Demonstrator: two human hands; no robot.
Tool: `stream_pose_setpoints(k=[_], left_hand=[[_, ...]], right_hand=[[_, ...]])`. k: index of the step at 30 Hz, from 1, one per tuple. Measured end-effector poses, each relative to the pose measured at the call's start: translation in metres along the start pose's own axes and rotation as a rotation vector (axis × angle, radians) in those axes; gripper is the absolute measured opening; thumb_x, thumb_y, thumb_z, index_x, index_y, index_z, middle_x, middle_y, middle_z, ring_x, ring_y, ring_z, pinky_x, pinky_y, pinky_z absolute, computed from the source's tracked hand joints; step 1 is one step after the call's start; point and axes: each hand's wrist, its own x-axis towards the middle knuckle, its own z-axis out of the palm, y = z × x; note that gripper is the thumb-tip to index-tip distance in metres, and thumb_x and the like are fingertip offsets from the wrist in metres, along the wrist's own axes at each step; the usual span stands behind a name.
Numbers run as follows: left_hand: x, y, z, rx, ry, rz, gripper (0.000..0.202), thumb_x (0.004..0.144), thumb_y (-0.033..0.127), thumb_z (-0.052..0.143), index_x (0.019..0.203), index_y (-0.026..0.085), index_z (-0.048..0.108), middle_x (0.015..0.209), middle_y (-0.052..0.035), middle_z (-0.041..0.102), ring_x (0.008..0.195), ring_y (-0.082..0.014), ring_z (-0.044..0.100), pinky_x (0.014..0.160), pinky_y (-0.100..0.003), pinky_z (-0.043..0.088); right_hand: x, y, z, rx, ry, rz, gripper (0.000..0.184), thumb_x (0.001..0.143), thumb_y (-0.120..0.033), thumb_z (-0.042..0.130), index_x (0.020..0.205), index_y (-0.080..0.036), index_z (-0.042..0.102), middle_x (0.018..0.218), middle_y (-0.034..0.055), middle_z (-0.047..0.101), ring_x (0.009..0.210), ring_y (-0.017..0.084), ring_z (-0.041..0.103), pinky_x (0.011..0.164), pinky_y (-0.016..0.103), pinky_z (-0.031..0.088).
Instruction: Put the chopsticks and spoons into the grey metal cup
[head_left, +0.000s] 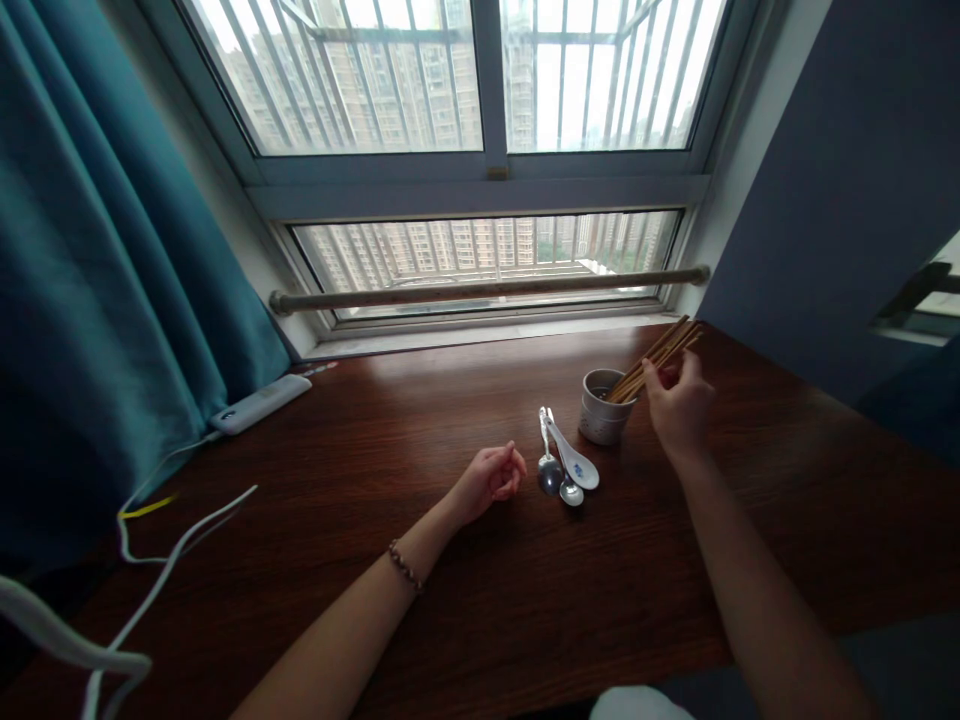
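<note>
A bundle of wooden chopsticks [654,362] leans to the right out of a grey-white cup [602,418]. Thumb and fingers of my right hand [681,400] are closed on the chopsticks above the cup's right rim; their lower ends are inside it. My left hand [489,482] rests on the table, fingers loosely curled, with nothing visible in them. Just right of it lie a large metal spoon [550,476], a smaller metal spoon [571,493] and a white ceramic spoon [579,467] with a blue pattern, close together with handles pointing away from me.
The dark wooden table [360,440] reaches the window sill. A white power strip [261,404] and white cables [172,560] lie at the left, by a teal curtain [135,250]. A metal rail [487,291] crosses the window. A wall stands at the right.
</note>
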Motion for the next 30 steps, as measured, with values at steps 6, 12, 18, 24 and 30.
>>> stream_pose_setpoints(k=[6, 12, 18, 24, 30], left_hand=[[-0.001, 0.000, 0.000, 0.014, -0.003, 0.004, 0.041, 0.080, 0.048, 0.050, 0.069, 0.009, 0.055, 0.048, -0.0019, 0.049, 0.035, -0.0043, 0.032, 0.036, -0.019, 0.016], [-0.001, 0.001, 0.002, 0.046, 0.018, 0.010, 0.040, 0.079, 0.048, 0.052, 0.069, 0.010, 0.054, 0.047, -0.0004, 0.048, 0.034, -0.0038, 0.030, 0.036, -0.019, 0.015], [0.006, 0.000, 0.003, 0.174, 0.184, 0.046, 0.036, 0.073, 0.047, 0.058, 0.067, 0.012, 0.052, 0.048, 0.0012, 0.049, 0.033, -0.0035, 0.028, 0.035, -0.018, 0.014], [0.034, 0.012, -0.001, 0.693, 0.437, 0.035, 0.027, 0.078, 0.037, 0.049, 0.066, 0.013, 0.053, 0.050, 0.0004, 0.050, 0.037, -0.0079, 0.038, 0.039, -0.020, 0.028], [0.080, 0.027, 0.005, 0.953, 0.489, -0.126, 0.016, 0.063, 0.019, 0.062, 0.050, 0.014, 0.055, 0.042, -0.0027, 0.049, 0.047, -0.0139, 0.049, 0.047, -0.021, 0.031]], right_hand=[[-0.017, -0.019, -0.007, 0.113, 0.073, -0.070, 0.043, 0.084, -0.034, 0.051, 0.118, -0.008, 0.041, 0.065, -0.0010, 0.048, 0.055, 0.015, 0.048, 0.059, 0.025, 0.039], [-0.068, -0.045, 0.020, -0.015, -0.696, -0.279, 0.016, 0.088, -0.027, 0.050, 0.083, -0.016, 0.059, 0.073, 0.0037, 0.059, 0.066, 0.017, 0.056, 0.064, 0.024, 0.037], [-0.085, -0.046, 0.034, -0.323, -0.939, -0.237, 0.023, 0.085, -0.037, 0.055, 0.082, -0.014, 0.059, 0.083, 0.0090, 0.061, 0.075, 0.023, 0.060, 0.060, 0.025, 0.038], [-0.084, -0.045, 0.036, -0.367, -1.004, -0.195, 0.024, 0.085, -0.036, 0.052, 0.079, -0.014, 0.060, 0.077, 0.0099, 0.062, 0.072, 0.026, 0.061, 0.057, 0.027, 0.040], [-0.078, -0.046, 0.031, -0.337, -1.002, -0.181, 0.019, 0.086, -0.028, 0.049, 0.081, -0.013, 0.059, 0.077, 0.0115, 0.062, 0.072, 0.026, 0.061, 0.057, 0.027, 0.039]])
